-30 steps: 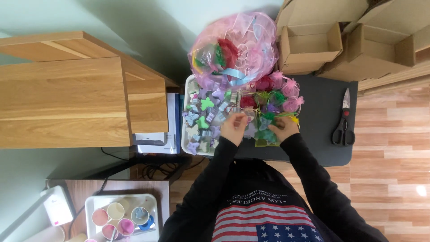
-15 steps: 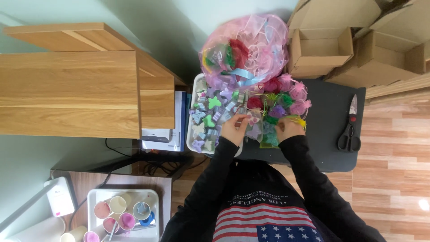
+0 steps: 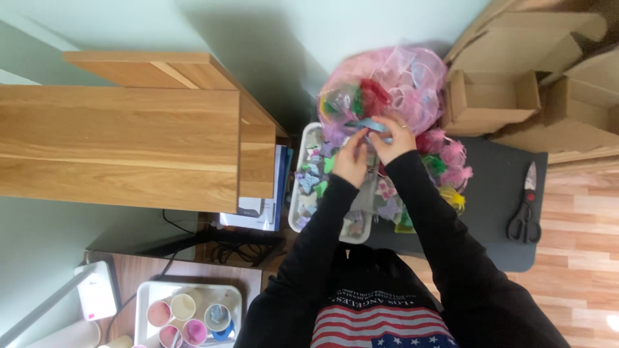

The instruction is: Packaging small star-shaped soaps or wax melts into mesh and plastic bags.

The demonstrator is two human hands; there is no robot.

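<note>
Pale green wall [image 3: 361,38] up top, light wood plank floor [image 3: 580,258] at right with a bright glare spot near the lower right corner. Big oak shelf unit [image 3: 122,148] at left, dark grey table [image 3: 496,212] in the middle, open cardboard boxes [image 3: 496,103] stacked in the upper right. Lower left: small wooden surface [image 3: 142,270] and tangled black cables [image 3: 238,248].

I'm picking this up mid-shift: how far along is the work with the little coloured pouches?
Done, apparently: filled mesh pouches lie heaped on the dark table. In hand: left hand and right hand pinch a light-blue piece at the big pink bag. Left: the white tray holds many butterfly shapes.
</note>
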